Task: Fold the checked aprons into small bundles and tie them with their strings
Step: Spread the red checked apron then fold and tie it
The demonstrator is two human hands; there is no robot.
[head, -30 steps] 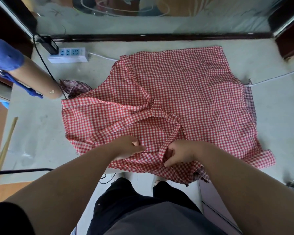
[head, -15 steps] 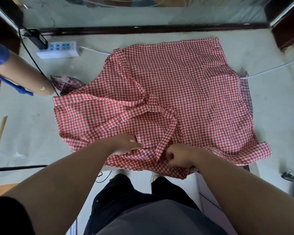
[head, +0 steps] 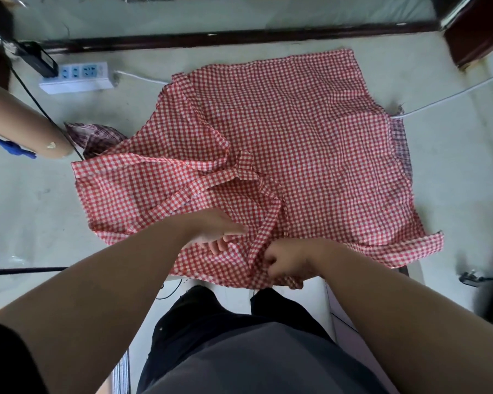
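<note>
Red checked apron (head: 296, 132) spread on the table (head: 453, 180), right of the power strip (head: 77, 78), its long axis running sideways with the narrower end on the strip's side.
It lies crumpled, with strings (head: 199, 186) crossing its middle. Nearer than the strip, the left hand (head: 211, 231) rests flat on the cloth, grip open and fingers straight. The right hand (head: 288, 263) has its grip closed, pinching a string at the near hem.

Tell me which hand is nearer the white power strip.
Left. The left hand rests open on the apron, this side and right of the power strip; the right hand, gripping a strap, is farther right and farther away.
</note>
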